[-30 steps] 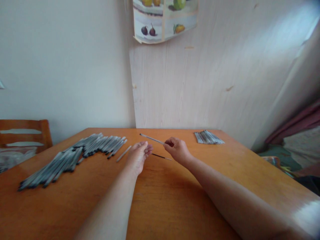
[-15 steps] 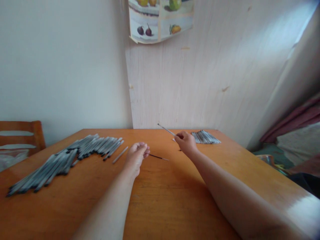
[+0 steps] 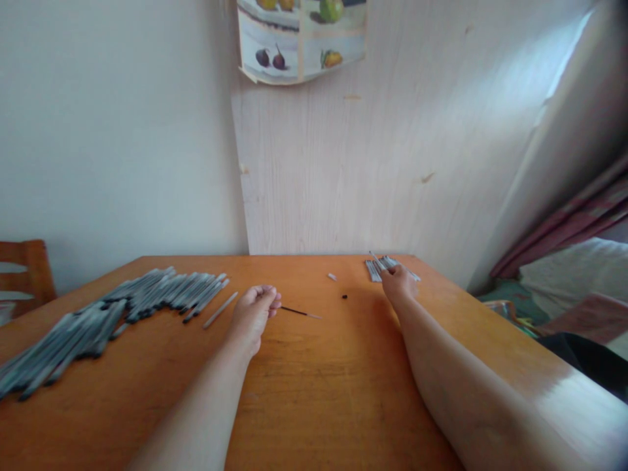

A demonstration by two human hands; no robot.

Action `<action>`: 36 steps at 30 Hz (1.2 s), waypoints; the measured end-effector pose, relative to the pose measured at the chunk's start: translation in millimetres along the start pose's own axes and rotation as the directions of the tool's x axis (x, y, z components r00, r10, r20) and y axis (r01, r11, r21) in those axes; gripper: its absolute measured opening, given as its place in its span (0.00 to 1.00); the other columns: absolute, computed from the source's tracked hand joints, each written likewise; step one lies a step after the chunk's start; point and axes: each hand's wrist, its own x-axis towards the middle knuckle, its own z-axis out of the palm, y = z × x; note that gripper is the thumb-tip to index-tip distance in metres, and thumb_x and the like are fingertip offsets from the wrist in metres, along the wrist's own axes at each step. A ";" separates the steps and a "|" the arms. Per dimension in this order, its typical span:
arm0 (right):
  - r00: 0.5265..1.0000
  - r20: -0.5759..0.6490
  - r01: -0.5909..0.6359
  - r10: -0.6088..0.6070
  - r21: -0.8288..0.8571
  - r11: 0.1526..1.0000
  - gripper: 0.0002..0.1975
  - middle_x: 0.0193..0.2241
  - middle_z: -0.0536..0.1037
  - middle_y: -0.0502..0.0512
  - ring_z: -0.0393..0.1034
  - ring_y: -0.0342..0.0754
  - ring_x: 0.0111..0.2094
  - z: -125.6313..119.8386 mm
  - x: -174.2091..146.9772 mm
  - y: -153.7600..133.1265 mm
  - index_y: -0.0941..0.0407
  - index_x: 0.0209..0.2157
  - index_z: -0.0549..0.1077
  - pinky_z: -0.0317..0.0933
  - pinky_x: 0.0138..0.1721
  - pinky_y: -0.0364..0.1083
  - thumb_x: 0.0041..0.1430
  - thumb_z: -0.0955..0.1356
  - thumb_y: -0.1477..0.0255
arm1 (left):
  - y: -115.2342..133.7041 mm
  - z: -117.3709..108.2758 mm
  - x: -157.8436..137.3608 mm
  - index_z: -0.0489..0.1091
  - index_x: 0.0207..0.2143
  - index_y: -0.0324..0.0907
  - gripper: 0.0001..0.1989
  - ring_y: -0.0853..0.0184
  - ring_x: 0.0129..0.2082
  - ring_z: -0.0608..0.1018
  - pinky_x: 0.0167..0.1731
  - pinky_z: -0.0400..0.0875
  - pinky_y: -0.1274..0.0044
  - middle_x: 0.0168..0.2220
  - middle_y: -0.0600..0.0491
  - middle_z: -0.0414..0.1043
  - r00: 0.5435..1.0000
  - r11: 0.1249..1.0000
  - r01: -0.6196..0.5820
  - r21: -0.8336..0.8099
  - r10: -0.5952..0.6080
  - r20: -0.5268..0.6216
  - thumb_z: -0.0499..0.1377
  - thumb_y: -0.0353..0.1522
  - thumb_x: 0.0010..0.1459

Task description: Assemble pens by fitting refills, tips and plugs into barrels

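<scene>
1. Right hand [image 3: 398, 282] at the far right of the wooden table [image 3: 304, 392], closed in a narrow pinch on a slim pen [image 3: 377, 259]. Pen slants up and leftward from the fingertips.
2. Directly about that hand: a row of pens [image 3: 371, 271], side by side near the table's far edge, partly covered by the knuckles. The held pen overlaps the row in this view; cannot tell whether it touches.
3. Left hand [image 3: 258, 307] near the middle, fingers curled inward, thumb against them. A thin ink refill [image 3: 296, 311], dark with a pale end, runs out rightward from the fingertips. Cannot tell whether it is gripped or lies on the wood behind them.
4. Just left of the left hand: one loose clear tube [image 3: 220, 310], lying at a slant, apart from the rest.
5. Further left: a large pile of pens [image 3: 176, 291], translucent barrels with dark ends, spread in overlapping clumps toward the near left.
6. Between the hands: a small black plug [image 3: 344, 297]; beyond it, a small clear piece [image 3: 332, 277].
7. Surroundings: fruit poster [image 3: 301, 39] on the wall, wooden chair [image 3: 36, 268] at left, reddish cloth [image 3: 544, 226] at right.
</scene>
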 end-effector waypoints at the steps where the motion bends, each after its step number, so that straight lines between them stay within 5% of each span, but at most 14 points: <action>1: 1.000 0.000 -0.011 0.011 -0.005 1.000 0.16 0.38 0.78 0.63 0.71 0.55 0.38 1.2 1.1 1.9 0.56 0.37 0.77 0.61 0.36 0.49 0.57 0.63 0.61 | 0.6 0.3 -0.6 0.69 0.37 0.40 0.15 0.67 0.31 0.78 0.29 0.67 0.78 0.35 0.47 0.77 1.000 1.000 0.003 0.007 -0.002 -0.003 0.65 0.38 0.49; 36: 1.000 0.024 -0.004 0.007 -0.117 0.993 0.15 0.41 0.77 0.67 0.72 0.57 0.42 17.6 4.5 11.3 0.57 0.40 0.77 0.64 0.40 0.52 0.55 0.65 0.64 | 5.0 2.3 -6.0 0.70 0.37 0.40 0.15 0.66 0.33 0.77 0.30 0.66 0.77 0.34 0.46 0.77 1.000 0.994 0.023 0.110 -0.024 0.013 0.63 0.40 0.49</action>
